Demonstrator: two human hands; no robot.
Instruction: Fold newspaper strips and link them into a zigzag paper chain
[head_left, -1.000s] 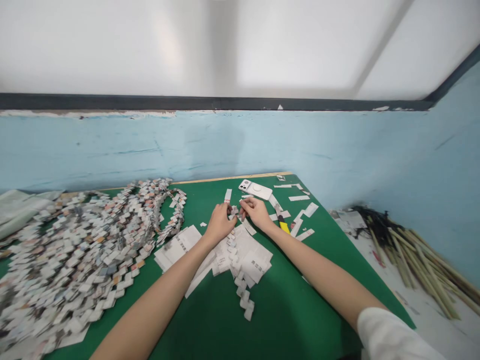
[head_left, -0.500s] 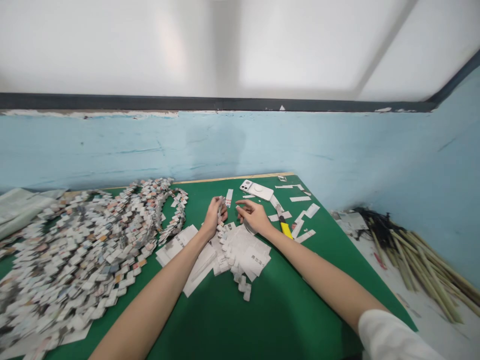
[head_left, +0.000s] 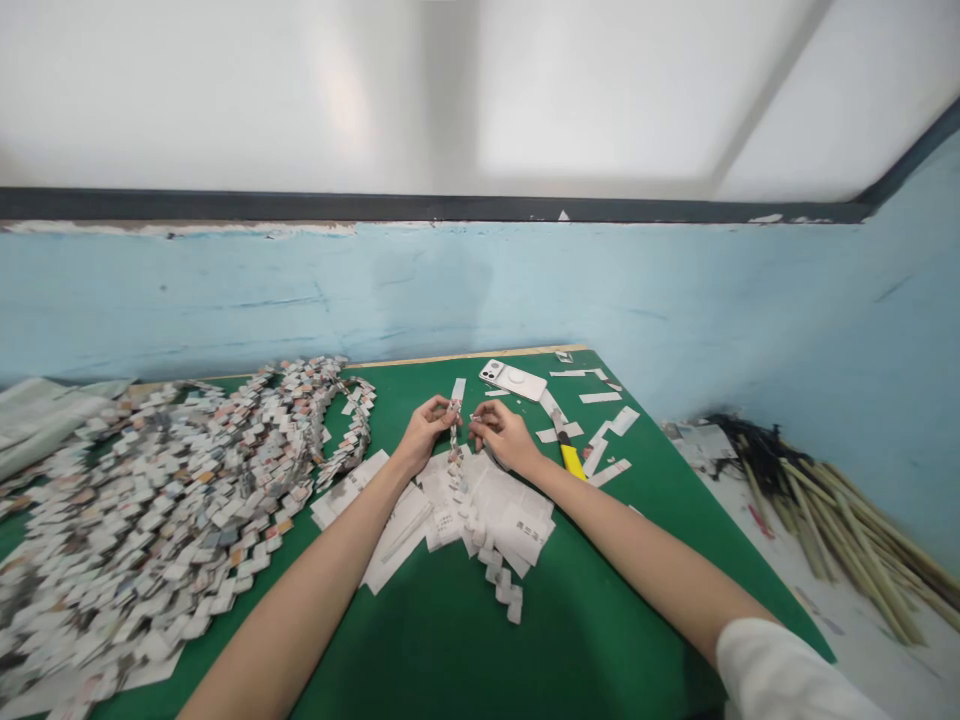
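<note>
My left hand [head_left: 424, 428] pinches the top end of a folded paper chain [head_left: 480, 530], a zigzag of small newspaper links that hangs from my fingers and trails down over loose newspaper sheets [head_left: 517, 515] on the green table [head_left: 450, 640]. My right hand [head_left: 499, 432] is closed beside it, fingers pinching a small paper strip at the chain's top. Both hands meet just above the table, near its far middle.
A large heap of finished paper chain [head_left: 157, 510] covers the table's left side. A white phone [head_left: 514, 379] lies at the far edge, with cut paper strips [head_left: 600, 440] and a yellow-handled cutter [head_left: 571, 458] to the right. Bamboo sticks [head_left: 832, 520] lie off the right edge.
My hands came apart half a second ago and have come back together at the chain's top. The chain's loose tail has shifted a little down and to the right.
</note>
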